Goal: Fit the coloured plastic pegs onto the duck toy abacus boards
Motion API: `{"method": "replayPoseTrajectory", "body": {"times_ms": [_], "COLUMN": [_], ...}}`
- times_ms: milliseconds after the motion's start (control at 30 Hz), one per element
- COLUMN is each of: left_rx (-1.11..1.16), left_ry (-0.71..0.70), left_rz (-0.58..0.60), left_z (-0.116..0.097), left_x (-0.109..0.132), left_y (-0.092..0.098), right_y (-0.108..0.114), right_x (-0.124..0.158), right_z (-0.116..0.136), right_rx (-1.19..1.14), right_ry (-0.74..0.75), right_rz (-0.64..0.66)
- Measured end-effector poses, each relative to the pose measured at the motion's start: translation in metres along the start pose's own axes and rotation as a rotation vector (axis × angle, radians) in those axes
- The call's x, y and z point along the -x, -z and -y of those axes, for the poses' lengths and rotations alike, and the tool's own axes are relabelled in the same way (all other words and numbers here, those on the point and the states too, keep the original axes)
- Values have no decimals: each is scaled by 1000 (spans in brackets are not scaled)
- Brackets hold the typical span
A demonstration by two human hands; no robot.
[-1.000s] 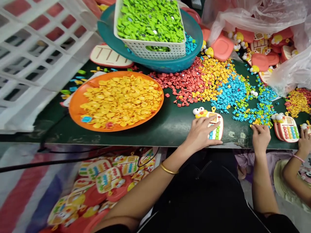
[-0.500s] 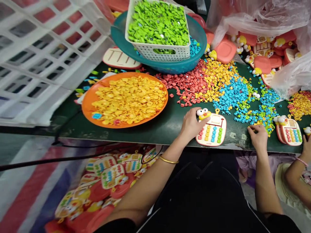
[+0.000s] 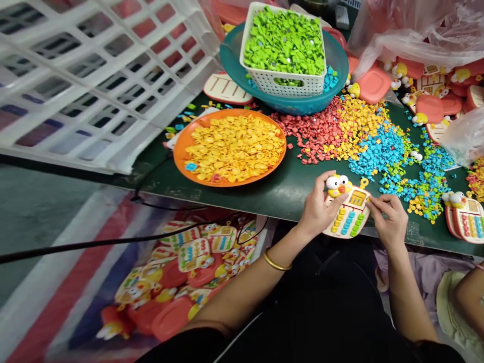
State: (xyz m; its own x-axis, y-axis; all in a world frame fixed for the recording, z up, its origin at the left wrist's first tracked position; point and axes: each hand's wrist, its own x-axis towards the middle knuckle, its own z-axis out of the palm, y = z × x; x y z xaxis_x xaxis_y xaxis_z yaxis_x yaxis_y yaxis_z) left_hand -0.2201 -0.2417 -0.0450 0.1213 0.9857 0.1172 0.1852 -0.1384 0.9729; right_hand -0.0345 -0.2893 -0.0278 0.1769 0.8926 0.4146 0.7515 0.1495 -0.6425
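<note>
A cream toy board (image 3: 350,214) with a big-eyed yellow chick head (image 3: 338,185) on its top left corner is tilted up at the table's front edge. Columns of yellow, blue and green beads show on its face, below a small yellow-brown window. My left hand (image 3: 318,207) is closed round its left side, thumb on the front, covering the leftmost column. At the upper right edge, just below the yellow loop (image 3: 364,182), my right hand (image 3: 389,218) has thumb and fingers pinched together. Whatever is between those fingertips is too small to make out.
Loose red (image 3: 321,131), yellow and blue beads (image 3: 381,148) lie beyond my hands. An orange dish (image 3: 181,151) of yellow pieces stands left, a white basket (image 3: 260,78) of green pieces behind. Finished-looking boards (image 3: 469,217) lie right. A co-worker's arm (image 3: 469,297) shows at right.
My right hand has come left from the loose beads to the board's right edge. The board has been raised and tilted in my left hand. The view has shifted left.
</note>
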Motion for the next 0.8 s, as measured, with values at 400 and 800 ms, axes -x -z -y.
{"method": "replayPoseTrajectory", "body": {"times_ms": [400, 800], "left_rx": [-44, -126], "left_ry": [-142, 106], "left_rz": [3, 325], "left_z": [-15, -1], "left_x": [24, 21], "left_y": [8, 80], "right_y": [11, 79], "right_x": [5, -4], "right_z": [-1, -46], "right_rx": [-732, -244], "right_ry": [-488, -444], "right_rz": [203, 74]}}
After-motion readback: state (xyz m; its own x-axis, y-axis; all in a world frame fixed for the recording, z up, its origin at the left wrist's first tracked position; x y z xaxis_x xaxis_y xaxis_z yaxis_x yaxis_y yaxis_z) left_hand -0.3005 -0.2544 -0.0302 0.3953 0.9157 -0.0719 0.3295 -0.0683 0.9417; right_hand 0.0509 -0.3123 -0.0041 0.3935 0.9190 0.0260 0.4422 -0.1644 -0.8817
